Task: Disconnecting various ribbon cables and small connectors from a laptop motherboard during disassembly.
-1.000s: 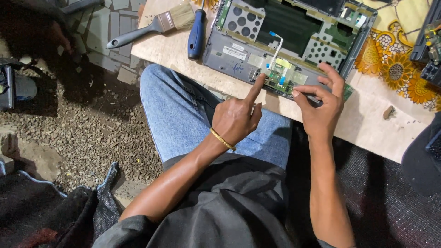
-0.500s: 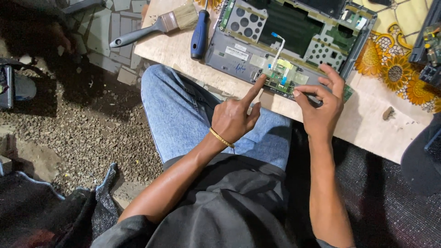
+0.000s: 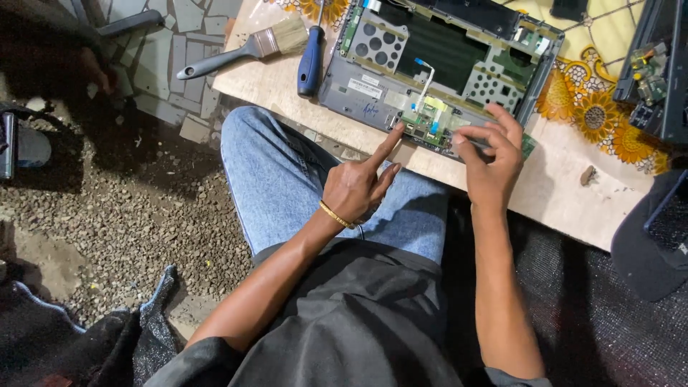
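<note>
An opened laptop base (image 3: 373, 86) lies on a pale board, its metal frame and a small green circuit board (image 3: 430, 125) exposed. My left hand (image 3: 358, 183) points with the index finger, whose tip touches the near edge of the laptop beside the green board; the other fingers are curled. A gold bracelet sits on that wrist. My right hand (image 3: 491, 154) rests on the laptop's near right corner, fingers bent and pinched on a thin dark tool that is mostly hidden.
A paintbrush (image 3: 247, 50) and a blue-handled screwdriver (image 3: 310, 61) lie on the board (image 3: 573, 193) left of the laptop. A yellow flowered cloth (image 3: 609, 136) and another dark device (image 3: 659, 79) are at the right. Gravel floor (image 3: 129, 215) lies left, my jeans-clad knee under the board.
Both hands hold nearly the same pose; the view has shifted slightly. My left index finger stays at the laptop's edge.
</note>
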